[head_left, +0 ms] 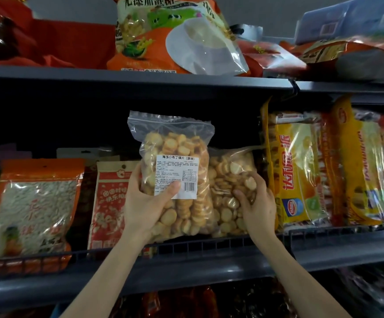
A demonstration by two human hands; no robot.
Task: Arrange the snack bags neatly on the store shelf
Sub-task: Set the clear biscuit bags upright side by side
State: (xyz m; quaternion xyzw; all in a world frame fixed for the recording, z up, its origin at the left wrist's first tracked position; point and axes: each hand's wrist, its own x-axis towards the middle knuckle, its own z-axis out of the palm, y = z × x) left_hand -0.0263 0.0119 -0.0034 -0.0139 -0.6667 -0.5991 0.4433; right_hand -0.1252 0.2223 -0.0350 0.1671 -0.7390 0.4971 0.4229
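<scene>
Left hand (145,203) grasps an upright clear biscuit bag (175,171); right hand (255,200), at 3 o'clock, grips its neighbouring biscuit bag (230,180) on the grey store shelf (209,265).

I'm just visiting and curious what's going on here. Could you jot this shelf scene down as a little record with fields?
place: store shelf with a low wire front rail
left hand: left hand grips the upright clear bag with label, full of small round biscuits
right hand: right hand clutches the second clear biscuit bag beside it
left neighbours: red packet, orange seed bag
right neighbours: yellow packs
shelf above: large orange bag
</scene>
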